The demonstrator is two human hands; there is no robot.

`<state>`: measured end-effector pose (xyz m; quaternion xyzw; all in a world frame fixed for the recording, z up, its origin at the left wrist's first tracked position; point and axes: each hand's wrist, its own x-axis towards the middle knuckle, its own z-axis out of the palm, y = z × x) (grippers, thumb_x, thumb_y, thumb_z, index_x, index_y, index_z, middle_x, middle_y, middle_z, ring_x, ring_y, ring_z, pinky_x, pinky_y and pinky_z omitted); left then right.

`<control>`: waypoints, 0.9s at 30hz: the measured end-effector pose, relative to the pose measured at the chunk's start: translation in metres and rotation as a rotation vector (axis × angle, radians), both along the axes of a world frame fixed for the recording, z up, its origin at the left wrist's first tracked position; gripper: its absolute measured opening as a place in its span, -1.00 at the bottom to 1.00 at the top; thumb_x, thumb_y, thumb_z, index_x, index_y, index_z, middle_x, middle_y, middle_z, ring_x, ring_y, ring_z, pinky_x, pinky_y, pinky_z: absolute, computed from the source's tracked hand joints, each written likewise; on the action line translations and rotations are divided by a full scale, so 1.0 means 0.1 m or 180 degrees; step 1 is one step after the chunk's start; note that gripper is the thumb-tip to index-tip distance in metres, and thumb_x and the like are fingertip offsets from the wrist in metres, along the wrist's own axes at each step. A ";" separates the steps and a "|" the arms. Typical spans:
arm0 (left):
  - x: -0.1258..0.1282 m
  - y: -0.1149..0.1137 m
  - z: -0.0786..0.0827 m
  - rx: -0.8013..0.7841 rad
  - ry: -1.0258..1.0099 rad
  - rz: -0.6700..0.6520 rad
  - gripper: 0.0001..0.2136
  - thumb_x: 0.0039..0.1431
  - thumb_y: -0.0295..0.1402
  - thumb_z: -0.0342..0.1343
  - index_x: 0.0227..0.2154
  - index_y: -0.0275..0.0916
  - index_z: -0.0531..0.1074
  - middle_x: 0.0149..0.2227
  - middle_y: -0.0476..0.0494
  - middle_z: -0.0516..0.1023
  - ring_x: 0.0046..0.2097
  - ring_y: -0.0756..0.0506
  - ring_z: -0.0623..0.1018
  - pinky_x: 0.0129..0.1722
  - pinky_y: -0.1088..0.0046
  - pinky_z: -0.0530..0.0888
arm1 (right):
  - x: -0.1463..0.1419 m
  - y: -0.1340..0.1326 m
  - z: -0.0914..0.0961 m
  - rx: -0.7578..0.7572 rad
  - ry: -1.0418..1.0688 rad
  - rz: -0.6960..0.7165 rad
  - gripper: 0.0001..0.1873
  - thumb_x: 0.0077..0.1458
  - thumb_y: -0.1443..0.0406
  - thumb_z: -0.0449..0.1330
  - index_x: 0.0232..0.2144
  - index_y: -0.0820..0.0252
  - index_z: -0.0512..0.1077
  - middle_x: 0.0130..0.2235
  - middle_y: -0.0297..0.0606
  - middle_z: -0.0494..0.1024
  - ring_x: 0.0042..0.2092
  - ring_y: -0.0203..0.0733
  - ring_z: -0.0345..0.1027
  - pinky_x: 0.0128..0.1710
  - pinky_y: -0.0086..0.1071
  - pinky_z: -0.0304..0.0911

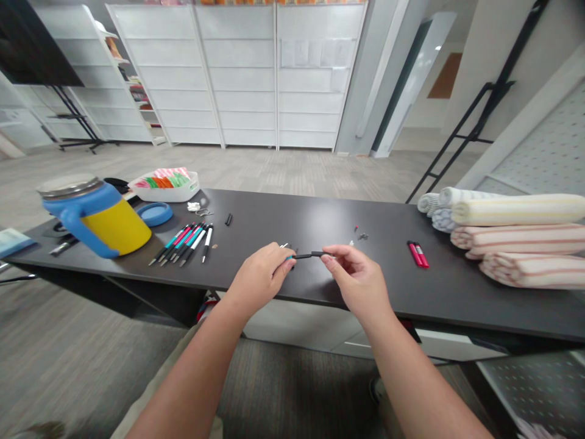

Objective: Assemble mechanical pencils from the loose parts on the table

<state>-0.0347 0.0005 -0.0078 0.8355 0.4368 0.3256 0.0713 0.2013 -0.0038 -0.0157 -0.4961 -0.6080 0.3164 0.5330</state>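
Note:
Over the near edge of the dark table, my left hand (261,273) is closed around a pen (301,256). Its slim black section points right, and a bit of teal shows by the fingertips. My right hand (361,277) pinches a short black tube (316,253) that meets the pen's tip. Whether the tube is pushed onto the pen or only touching it, I cannot tell. Small dark pieces (362,236) and a tiny red piece (356,228) lie beyond my right hand. Left of my hands is a row of coloured pens (183,244), with a black pen part (228,219) behind.
A blue and yellow mug (107,219) stands at the left, near its blue lid (155,213) and a white basket (167,194) of colourful packets. Two red barrels (418,253) lie at the right, beside a stack of rolled towels (516,235).

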 end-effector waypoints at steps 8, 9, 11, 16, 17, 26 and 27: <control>0.00 -0.01 0.03 0.0011 0.0059 0.0036 -0.75 0.52 -0.28 -0.05 0.02 -0.19 0.51 -0.13 -0.17 0.57 -0.09 -0.12 0.57 -0.06 0.36 0.48 | -0.01 -0.04 0.07 0.0349 -0.0412 0.0010 -0.73 0.27 0.07 0.30 -0.13 0.05 0.68 -0.33 -0.29 0.64 -0.40 -0.23 0.38 -0.35 -0.35 0.30; 0.00 -0.01 0.02 0.0009 0.0097 0.0048 -0.75 0.52 -0.29 -0.04 0.03 -0.18 0.51 -0.13 -0.17 0.57 -0.10 -0.12 0.57 -0.07 0.37 0.48 | -0.01 -0.04 0.08 0.0374 -0.0450 0.0022 -0.74 0.27 0.08 0.30 -0.14 0.04 0.68 -0.34 -0.30 0.64 -0.42 -0.23 0.37 -0.36 -0.35 0.30; 0.00 -0.01 0.01 0.0024 0.0205 0.0080 -0.76 0.52 -0.28 -0.03 0.03 -0.18 0.51 -0.11 -0.16 0.59 -0.10 -0.12 0.59 -0.09 0.38 0.49 | -0.02 -0.04 0.08 0.0407 -0.0513 0.0046 -0.76 0.28 0.10 0.30 -0.15 0.04 0.69 -0.35 -0.31 0.64 -0.43 -0.24 0.38 -0.37 -0.36 0.30; 0.01 -0.03 -0.03 0.0067 0.0481 0.0061 -0.74 0.53 -0.25 -0.03 0.05 -0.17 0.50 -0.07 -0.15 0.64 -0.07 -0.13 0.65 -0.07 0.38 0.51 | -0.02 -0.03 0.06 0.0513 -0.0611 0.0140 -0.79 0.28 0.13 0.31 -0.15 0.02 0.70 -0.31 -0.30 0.66 -0.40 -0.25 0.41 -0.38 -0.38 0.31; 0.01 -0.03 -0.04 0.0065 0.0508 0.0053 -0.74 0.53 -0.25 -0.03 0.05 -0.17 0.50 -0.07 -0.15 0.64 -0.06 -0.13 0.65 -0.07 0.38 0.52 | -0.02 -0.03 0.05 0.0525 -0.0625 0.0173 -0.80 0.28 0.14 0.31 -0.15 0.02 0.70 -0.30 -0.30 0.67 -0.39 -0.24 0.42 -0.38 -0.38 0.32; 0.03 -0.05 -0.04 0.0074 0.0701 0.0006 -0.73 0.53 -0.22 -0.04 0.05 -0.16 0.50 -0.08 -0.15 0.65 -0.11 -0.13 0.67 -0.15 0.40 0.54 | -0.06 -0.03 0.06 0.0384 -0.0662 0.0463 -0.80 0.24 0.15 0.33 -0.17 0.05 0.71 -0.27 -0.23 0.70 -0.34 -0.18 0.51 -0.35 -0.35 0.39; 0.03 -0.06 -0.04 0.0067 0.0698 0.0002 -0.73 0.53 -0.23 -0.04 0.05 -0.16 0.50 -0.07 -0.15 0.65 -0.12 -0.13 0.67 -0.16 0.40 0.54 | -0.07 -0.03 0.07 0.0363 -0.0652 0.0469 -0.80 0.23 0.15 0.33 -0.18 0.05 0.71 -0.27 -0.23 0.70 -0.34 -0.17 0.51 -0.35 -0.34 0.39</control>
